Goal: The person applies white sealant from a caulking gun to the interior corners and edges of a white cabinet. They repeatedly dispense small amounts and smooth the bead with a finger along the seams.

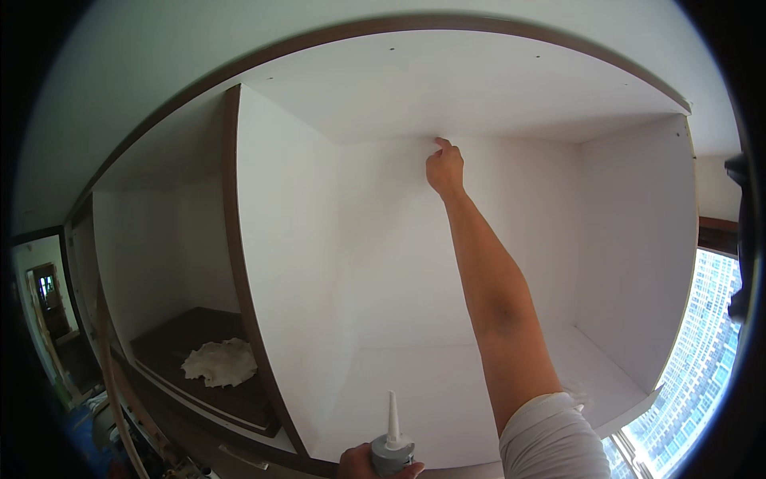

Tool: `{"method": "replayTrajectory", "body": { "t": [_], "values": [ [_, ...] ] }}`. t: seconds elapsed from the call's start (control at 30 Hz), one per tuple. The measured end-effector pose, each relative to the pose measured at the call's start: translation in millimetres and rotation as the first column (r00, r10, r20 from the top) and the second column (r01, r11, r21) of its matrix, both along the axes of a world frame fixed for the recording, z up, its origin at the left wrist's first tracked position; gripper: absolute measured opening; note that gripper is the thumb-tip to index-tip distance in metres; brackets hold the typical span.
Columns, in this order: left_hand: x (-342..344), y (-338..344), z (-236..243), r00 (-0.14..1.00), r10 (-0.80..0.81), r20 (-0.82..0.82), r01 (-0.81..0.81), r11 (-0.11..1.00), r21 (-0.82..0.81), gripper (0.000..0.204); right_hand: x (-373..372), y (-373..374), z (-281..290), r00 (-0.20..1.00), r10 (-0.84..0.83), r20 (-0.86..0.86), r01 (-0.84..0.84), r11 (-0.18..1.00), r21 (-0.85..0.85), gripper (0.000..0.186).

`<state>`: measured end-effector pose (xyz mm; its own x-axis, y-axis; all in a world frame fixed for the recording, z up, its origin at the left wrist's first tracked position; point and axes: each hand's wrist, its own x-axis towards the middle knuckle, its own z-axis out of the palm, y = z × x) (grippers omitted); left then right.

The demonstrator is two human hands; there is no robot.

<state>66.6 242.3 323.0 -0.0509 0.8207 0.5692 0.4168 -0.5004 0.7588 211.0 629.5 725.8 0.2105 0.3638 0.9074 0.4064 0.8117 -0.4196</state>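
Note:
My right hand (446,167) is raised deep inside a white cabinet (415,255). Its index fingertip touches the seam where the back panel meets the top panel. The other fingers are curled in, and I see nothing in them. Low at the bottom edge, my left hand (356,463) is closed around a grey sealant tube (390,455). The tube's white tapered nozzle (392,419) points upward. Most of the tube and of the left hand is cut off by the lower edge of the picture.
A brown-edged divider (237,239) separates this cabinet from a left compartment, where a crumpled pale cloth or sheet (221,362) lies on a dark board (159,343). A window (694,343) shows buildings at the right. Cluttered items (96,435) and a doorway (49,303) are at far left.

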Motion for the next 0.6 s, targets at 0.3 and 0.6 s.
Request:
{"method": "replayTrajectory", "body": {
  "t": [0.3,0.6],
  "values": [
    [0,9,-20,0.998,0.062,-0.033,-0.06,0.997,0.04,0.031,-53,-35,7,0.995,-0.095,0.038,0.1,0.981,-0.165,0.074],
    [-1,14,-23,0.989,0.103,-0.106,-0.091,0.989,0.113,0.037,-102,-45,8,0.974,-0.126,0.187,0.166,0.962,-0.215,0.086]
  ]
}}
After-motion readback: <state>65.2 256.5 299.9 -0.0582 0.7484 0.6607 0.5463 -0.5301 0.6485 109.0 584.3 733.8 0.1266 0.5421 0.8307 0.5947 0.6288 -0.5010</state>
